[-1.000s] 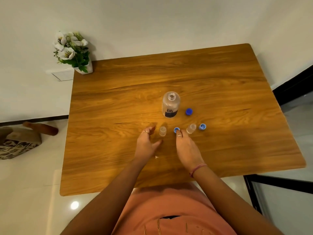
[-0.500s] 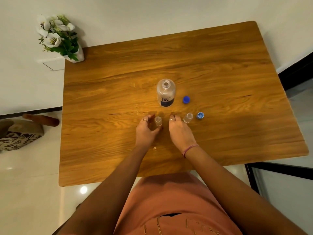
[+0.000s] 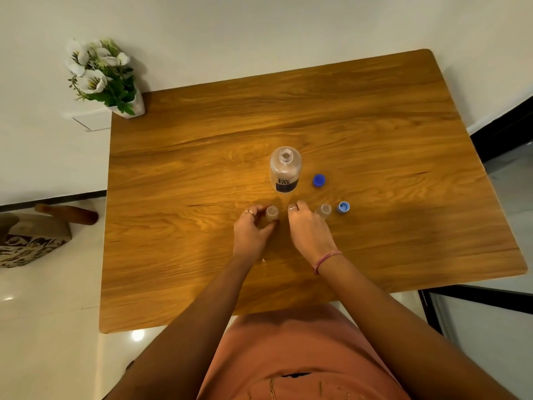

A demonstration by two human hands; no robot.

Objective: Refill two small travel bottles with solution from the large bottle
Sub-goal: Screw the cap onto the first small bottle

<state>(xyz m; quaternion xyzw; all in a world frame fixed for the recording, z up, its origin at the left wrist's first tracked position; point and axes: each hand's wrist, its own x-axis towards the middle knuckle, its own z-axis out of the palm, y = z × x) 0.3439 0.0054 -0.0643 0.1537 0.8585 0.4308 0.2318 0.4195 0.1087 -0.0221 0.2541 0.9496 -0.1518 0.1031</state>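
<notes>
The left hand [image 3: 250, 232] curled loosely round the uncapped left travel bottle [image 3: 272, 213]; the right hand [image 3: 307, 226] covered something unseen. Apparently capping came next, needing the cap aligned over that small neck.

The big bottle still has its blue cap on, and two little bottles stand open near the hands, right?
Not quite. The head view shows the big bottle open, its dark blue cap lying beside it on the table. The two little bottles do stand open.

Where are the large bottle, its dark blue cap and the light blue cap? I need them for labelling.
large bottle [image 3: 285, 171], head view, clear shoulder.
dark blue cap [image 3: 318, 180], head view, top face.
light blue cap [image 3: 343, 207], head view, centre.
</notes>
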